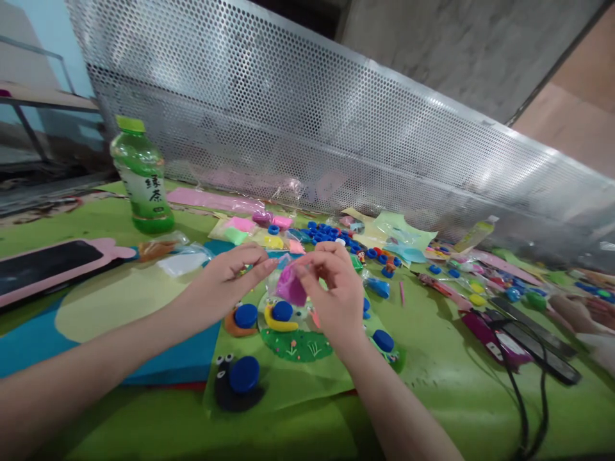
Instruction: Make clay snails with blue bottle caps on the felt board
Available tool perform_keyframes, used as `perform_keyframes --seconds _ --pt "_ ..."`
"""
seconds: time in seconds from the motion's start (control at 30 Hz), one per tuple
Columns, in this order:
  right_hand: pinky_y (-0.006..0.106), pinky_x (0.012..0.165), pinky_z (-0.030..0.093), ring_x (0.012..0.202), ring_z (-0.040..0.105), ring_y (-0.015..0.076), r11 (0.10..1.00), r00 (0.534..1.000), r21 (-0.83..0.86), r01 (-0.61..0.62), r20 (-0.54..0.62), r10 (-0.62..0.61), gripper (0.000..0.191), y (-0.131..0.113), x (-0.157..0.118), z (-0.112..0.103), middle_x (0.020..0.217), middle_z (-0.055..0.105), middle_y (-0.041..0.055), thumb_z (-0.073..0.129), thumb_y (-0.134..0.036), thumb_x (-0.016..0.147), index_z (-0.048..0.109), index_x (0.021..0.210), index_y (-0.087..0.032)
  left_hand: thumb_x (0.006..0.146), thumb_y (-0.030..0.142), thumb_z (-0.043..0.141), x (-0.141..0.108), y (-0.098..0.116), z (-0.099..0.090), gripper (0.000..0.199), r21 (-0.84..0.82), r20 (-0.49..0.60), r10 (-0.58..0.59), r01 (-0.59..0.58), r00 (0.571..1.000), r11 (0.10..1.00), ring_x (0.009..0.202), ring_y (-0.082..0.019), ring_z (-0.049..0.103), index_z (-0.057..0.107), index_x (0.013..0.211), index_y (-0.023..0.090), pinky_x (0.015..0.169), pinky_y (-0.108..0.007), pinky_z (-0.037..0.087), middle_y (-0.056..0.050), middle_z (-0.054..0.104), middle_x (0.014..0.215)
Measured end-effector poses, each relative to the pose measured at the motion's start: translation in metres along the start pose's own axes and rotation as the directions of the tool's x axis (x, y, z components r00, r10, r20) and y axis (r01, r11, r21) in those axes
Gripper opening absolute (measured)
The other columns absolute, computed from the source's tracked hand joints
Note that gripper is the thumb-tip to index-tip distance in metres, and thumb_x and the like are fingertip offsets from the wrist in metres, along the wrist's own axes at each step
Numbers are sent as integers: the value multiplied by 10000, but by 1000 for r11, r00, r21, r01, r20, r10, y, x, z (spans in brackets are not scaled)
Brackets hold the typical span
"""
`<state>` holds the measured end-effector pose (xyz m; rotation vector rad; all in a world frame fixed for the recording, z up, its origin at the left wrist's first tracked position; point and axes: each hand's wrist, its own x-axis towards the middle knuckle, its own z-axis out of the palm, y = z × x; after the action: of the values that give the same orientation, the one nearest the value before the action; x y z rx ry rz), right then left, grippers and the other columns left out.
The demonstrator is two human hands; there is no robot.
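Note:
My right hand (334, 288) pinches a small clear bag of purple modelling clay (291, 287), held up over the craft sheet. Just left of the bag, my left hand (245, 272) has its thumb and index finger pressed together; whatever is between them is too small to make out. Below lies a green sheet (283, 384) with clay snails, their shells made of blue bottle caps. A black snail (235, 390) is nearest me, and a yellow one (281, 320) sits by a green clay patch (298, 346) with flower shapes.
A green tea bottle (144, 179) stands at the back left, near a pink-cased phone (52, 266). Several blue caps (327, 234) and clay packets lie behind my hands. At right are a cutter (442, 288), a magenta case (500, 342) and another person's hand (574, 314).

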<state>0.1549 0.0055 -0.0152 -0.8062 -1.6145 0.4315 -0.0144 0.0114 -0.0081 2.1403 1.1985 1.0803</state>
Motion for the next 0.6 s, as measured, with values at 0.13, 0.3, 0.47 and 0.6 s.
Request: perform_keyframes --seconds 0.13,0.3,0.47,0.6 --pt "203 465 351 526 413 63 832 950 464 -304 87 299 82 2 5 -1 739 483 -2 609 -254 730 564 722 -186 848 437 376 0 -1 -1 364 -13 26 -38 38 999 999 607 -123 411 424 585 191 579 -249 335 29 399 619" --pt "224 517 401 541 465 79 852 927 395 -343 289 240 99 0 6 -3 678 502 -12 512 -266 816 577 810 -192 849 435 366 1 -3 3 376 -48 23 -30 31 999 998 609 -125 436 437 572 190 587 -247 344 27 415 615" --pt "229 575 433 625 462 76 995 968 55 -87 240 72 61 -2 4 -3 927 495 27 561 -224 780 605 812 -196 825 460 373 2 -7 8 379 -82 12 -52 53 999 995 549 -114 400 424 564 189 533 -238 334 35 379 582" --pt "274 636 461 664 482 100 969 961 -225 103 275 -39 97 1 -1 -1 976 489 61 539 -209 799 620 844 -179 835 449 364 0 -5 9 371 -62 26 -78 80 997 995 580 -120 435 448 581 191 563 -241 363 32 408 591"
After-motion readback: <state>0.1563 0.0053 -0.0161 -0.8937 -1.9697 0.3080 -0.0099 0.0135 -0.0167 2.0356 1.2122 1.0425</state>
